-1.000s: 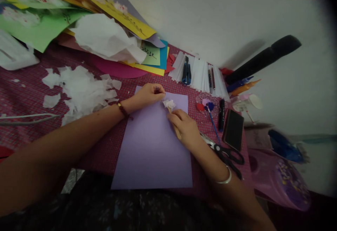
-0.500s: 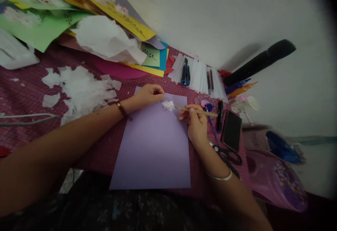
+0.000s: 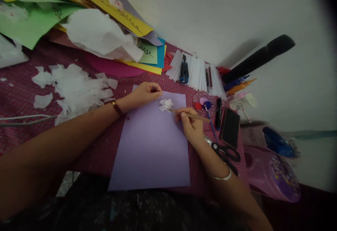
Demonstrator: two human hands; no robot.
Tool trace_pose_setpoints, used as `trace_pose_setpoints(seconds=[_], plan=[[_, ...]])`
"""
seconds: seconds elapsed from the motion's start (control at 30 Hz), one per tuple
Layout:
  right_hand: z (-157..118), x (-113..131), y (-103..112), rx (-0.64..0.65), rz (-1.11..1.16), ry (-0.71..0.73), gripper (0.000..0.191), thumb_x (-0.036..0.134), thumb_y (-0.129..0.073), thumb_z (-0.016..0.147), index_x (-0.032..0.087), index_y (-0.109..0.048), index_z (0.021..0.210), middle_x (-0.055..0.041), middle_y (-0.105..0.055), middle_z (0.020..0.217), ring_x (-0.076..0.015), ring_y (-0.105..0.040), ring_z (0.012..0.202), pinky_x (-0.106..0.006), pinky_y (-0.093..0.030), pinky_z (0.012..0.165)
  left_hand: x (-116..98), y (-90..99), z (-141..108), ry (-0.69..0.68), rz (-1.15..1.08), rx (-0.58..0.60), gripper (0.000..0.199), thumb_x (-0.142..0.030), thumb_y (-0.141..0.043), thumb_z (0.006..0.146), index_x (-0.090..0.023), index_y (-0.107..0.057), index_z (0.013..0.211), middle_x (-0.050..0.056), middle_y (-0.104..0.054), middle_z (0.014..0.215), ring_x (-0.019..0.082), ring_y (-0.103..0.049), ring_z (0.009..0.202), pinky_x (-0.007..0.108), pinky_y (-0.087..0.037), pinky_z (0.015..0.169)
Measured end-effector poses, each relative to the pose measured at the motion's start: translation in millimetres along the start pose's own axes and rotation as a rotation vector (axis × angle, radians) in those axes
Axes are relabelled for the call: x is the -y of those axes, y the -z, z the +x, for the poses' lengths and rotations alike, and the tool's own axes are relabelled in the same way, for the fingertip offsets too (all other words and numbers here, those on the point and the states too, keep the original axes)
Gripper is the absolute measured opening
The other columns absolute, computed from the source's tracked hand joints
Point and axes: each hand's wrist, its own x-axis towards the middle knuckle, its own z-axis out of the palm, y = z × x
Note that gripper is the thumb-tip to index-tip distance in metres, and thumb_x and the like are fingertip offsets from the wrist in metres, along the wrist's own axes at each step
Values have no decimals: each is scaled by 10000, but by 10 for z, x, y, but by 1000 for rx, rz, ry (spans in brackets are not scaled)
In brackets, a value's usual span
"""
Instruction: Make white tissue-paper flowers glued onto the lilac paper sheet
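Observation:
A sheet of purple paper (image 3: pixel 152 150) lies in front of me, with a small cluster of white tissue paper (image 3: pixel 166 104) near its top edge. My right hand (image 3: pixel 191 126) grips a flat wooden stick (image 3: pixel 198 117), whose thin tip touches the right side of the cluster. Just left of the cluster, my left hand (image 3: pixel 147 92) rests over the sheet's upper left, thumb and fingers pinched together. Whatever those fingers hold, if anything, is hidden. Torn white tissue pieces (image 3: pixel 76 90) are heaped to the left of that hand.
On the right lie scissors (image 3: pixel 226 152), a phone (image 3: pixel 230 127), a black marker (image 3: pixel 218 113), a thin blue brush (image 3: pixel 210 120) and a paint palette (image 3: pixel 197 99). A stapler (image 3: pixel 184 70) sits on white strips behind. Crumpled tissue (image 3: pixel 97 34) and coloured cards (image 3: pixel 131 22) are stacked at back left.
The stick's tip has shifted slightly left and lower against the tissue cluster, which looks more spread out. My right hand has moved a little left. The whole view has shifted slightly.

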Motion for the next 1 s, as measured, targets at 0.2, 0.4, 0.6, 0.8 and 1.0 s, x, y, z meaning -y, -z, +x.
trace_pose_setpoints(seconds=[0.2, 0.4, 0.6, 0.8, 1.0], plan=[[-10, 33, 49, 122, -269, 168, 191, 267, -455, 989, 232, -643, 992, -49, -681, 916, -188, -646, 838, -356, -528, 769, 20, -2, -1, -30, 9, 4, 123, -243, -580, 771, -158, -598, 684, -47, -506, 542, 70, -415, 515, 210, -310, 499], [9, 70, 49, 205, -404, 283, 208, 204, -448, 987, 245, -638, 1060, -64, -671, 979, -188, -648, 909, -345, -534, 804, 41, -17, 14, -28, -9, 0, 111, -236, -593, 763, -152, -608, 694, -39, -519, 564, 77, -433, 539, 217, -329, 520], [10, 41, 30, 278, -656, 356, 272, 206, -423, 984, 243, -671, 1088, -89, -669, 1021, -205, -628, 878, -341, -521, 762, 76, -77, -43, -95, 5, -19, 101, -253, -604, 772, -154, -611, 751, -2, -604, 692, 104, -520, 627, 229, -394, 590], [9, 41, 24, 308, -679, 365, 251, 206, -457, 968, 249, -670, 1094, -91, -669, 1017, -222, -618, 896, -360, -523, 783, 33, -171, -168, -365, 429, 110, 101, -177, -577, 826, -160, -671, 856, 23, -618, 774, 141, -533, 691, 265, -374, 631], [11, 39, 38, 291, -634, 358, 239, 226, -452, 983, 224, -654, 1110, -100, -672, 1034, -218, -636, 919, -359, -536, 803, 16, -245, -120, -353, 633, 128, 167, -159, -527, 876, -152, -692, 904, 64, -657, 897, 190, -589, 838, 291, -402, 715]])
